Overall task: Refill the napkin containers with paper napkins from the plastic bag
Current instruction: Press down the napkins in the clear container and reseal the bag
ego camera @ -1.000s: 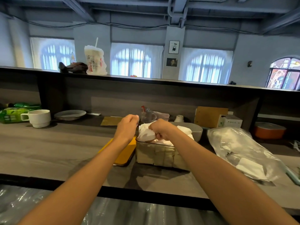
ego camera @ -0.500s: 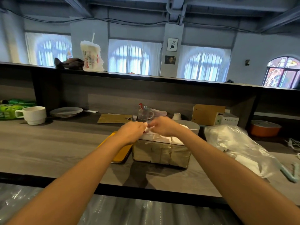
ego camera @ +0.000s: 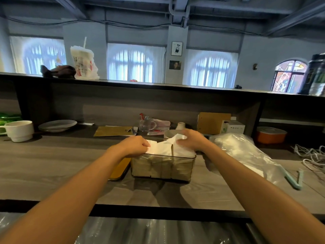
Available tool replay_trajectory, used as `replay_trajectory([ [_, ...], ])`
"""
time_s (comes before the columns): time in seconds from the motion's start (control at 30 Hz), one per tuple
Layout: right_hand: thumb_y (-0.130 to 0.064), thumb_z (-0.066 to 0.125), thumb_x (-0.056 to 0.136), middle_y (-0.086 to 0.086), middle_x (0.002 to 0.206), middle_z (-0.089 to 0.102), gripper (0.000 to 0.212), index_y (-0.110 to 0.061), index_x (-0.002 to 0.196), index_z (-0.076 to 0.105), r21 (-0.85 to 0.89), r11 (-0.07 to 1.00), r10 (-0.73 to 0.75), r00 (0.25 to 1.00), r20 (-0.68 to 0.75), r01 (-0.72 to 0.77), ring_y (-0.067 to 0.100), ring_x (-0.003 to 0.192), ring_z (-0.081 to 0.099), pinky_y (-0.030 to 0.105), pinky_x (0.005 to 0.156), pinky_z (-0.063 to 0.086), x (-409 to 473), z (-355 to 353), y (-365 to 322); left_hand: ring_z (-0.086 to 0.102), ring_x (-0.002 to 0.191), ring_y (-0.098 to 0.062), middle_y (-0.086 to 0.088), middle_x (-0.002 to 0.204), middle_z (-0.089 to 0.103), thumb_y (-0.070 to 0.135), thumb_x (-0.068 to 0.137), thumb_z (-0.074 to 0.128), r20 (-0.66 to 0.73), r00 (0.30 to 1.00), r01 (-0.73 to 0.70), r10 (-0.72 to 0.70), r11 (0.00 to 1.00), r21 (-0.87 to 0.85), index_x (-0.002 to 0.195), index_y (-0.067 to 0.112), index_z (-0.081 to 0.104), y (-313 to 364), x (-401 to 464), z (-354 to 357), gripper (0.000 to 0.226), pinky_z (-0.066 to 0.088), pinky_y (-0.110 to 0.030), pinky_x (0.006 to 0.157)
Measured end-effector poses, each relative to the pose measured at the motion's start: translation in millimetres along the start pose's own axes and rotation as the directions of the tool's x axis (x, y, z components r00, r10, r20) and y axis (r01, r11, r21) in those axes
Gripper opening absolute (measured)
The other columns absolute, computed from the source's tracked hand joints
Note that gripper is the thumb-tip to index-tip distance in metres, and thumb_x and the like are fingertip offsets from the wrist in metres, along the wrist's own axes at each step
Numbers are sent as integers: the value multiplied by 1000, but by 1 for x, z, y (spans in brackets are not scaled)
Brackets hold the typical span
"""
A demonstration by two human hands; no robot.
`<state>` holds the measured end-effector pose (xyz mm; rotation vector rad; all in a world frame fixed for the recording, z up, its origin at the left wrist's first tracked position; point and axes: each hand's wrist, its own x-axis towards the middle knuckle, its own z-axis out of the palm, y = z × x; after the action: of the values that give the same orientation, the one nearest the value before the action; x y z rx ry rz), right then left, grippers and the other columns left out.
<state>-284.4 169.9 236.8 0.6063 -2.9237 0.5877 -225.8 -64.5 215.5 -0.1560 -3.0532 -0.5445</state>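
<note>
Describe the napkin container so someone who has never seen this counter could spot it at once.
On the long grey wooden counter, look at the middle, where both hands meet. The napkin container is the smoky see-through box under them, white napkins sticking out of its top. It stands between a yellow tray and a crumpled clear plastic bag.

both arms extended, left hand (ego camera: 133, 146) fingers curled, right hand (ego camera: 192, 140) blurred

Two bare forearms enter from the lower edge of the view, one from each corner. No sleeve covers either arm as far as the frame shows. The left hand (ego camera: 132, 146) and the right hand (ego camera: 192, 140) are both bare. The fingers of the right hand are blurred, so finer detail there cannot be told.
</note>
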Motion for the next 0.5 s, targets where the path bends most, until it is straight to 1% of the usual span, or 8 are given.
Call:
replay_trajectory([
  [0.07,-32,63,94,8,140,54,55,-16,144,47,83,996,16,999,-44,-12,27,125,52,32,97,45,-4,4,8,64,106,-27,-8,103,66,16,95,47,-7,1000,25,-25,1000,2,96,15,72,2,-1,-2,25,54,-35,88],
  [0.1,-30,66,92,8,140,55,55,-16,143,48,132,991,11,996,-84,0,27,125,53,31,96,45,-6,6,11,65,103,-28,-8,98,66,18,95,47,-42,999,34,-34,999,1,91,16,70,5,-2,-3,24,54,-37,86],
  [0.17,-24,70,90,8,137,57,56,-17,142,49,183,983,6,990,-138,19,25,122,55,29,92,46,-9,8,14,65,98,-27,-6,96,68,24,98,47,-217,976,47,-37,998,43,89,16,72,15,-5,-4,28,50,-40,86],
  [0.23,-20,71,89,7,136,57,60,-18,143,46,217,976,6,987,-163,30,25,120,55,28,89,46,-13,7,16,63,101,-24,-2,105,70,30,100,47,-397,917,-6,41,996,88,100,18,75,29,-7,-1,30,43,-40,95],
  [0.27,-20,72,88,7,135,58,62,-17,144,44,228,973,5,985,-175,35,24,118,56,28,88,47,-15,7,17,63,101,-24,-3,106,71,31,101,47,-415,906,-66,83,996,55,102,17,75,36,-7,2,31,45,-41,95],
  [0.33,-23,72,88,6,127,61,58,-17,140,47,233,972,1,982,-190,44,21,107,59,24,78,49,-19,6,19,64,97,-27,-6,103,71,31,102,44,-355,925,-161,133,986,-49,100,10,72,49,-5,9,36,50,-45,89],
  [0.43,-25,70,89,3,113,63,41,-18,127,58,292,952,-30,981,-193,87,10,83,60,15,57,45,-27,3,24,61,96,-28,-8,106,68,28,104,37,-280,954,-163,106,969,-187,103,6,68,64,2,14,39,50,-43,88],
  [0.5,-25,70,89,1,118,64,34,-18,122,65,304,937,-113,973,-199,171,5,86,58,11,60,44,-33,-1,28,57,105,-24,-8,119,64,26,106,33,-267,960,-166,85,940,-298,109,8,67,72,5,16,39,47,-38,93],
])
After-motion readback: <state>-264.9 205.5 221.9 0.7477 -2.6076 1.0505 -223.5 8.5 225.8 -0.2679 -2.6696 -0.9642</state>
